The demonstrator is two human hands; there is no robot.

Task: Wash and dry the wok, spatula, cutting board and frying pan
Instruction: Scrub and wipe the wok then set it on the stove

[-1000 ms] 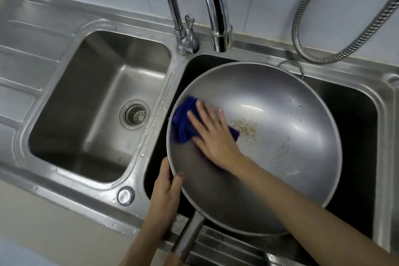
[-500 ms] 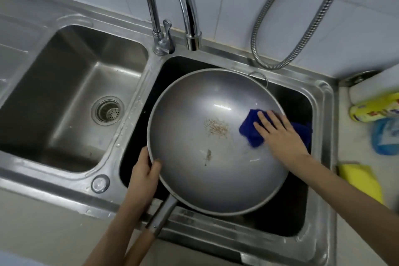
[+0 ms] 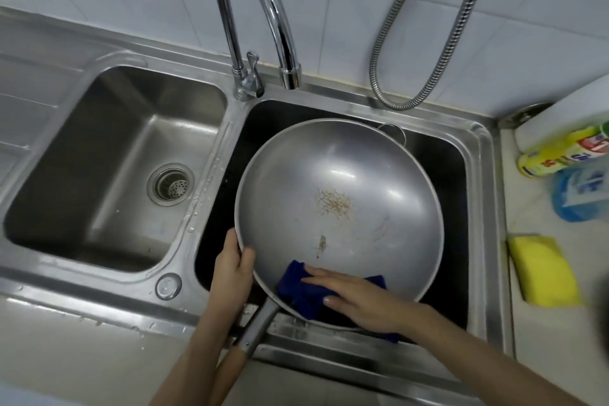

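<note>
A large grey wok (image 3: 369, 208) sits tilted in the right basin of the steel sink (image 3: 481, 155), its metal-and-wood handle pointing toward me. Brown residue marks its middle. My left hand (image 3: 232, 269) grips the wok's near-left rim, thumb inside. My right hand (image 3: 359, 298) lies flat, fingers straight, pressing a blue cloth (image 3: 301, 292) against the wok's near inner wall. The spatula, cutting board and frying pan are out of view.
The left basin (image 3: 108, 161) holds only a drain strainer. A curved tap (image 3: 263, 10) and a flexible hose (image 3: 438, 36) stand behind the wok. On the right counter lie a yellow sponge (image 3: 543, 270), a yellow bottle (image 3: 563, 152) and a blue packet (image 3: 581, 194).
My right hand has swept the blue cloth from the wok's left wall to its right side and then round to the near wall. My left hand keeps its grip on the rim.
</note>
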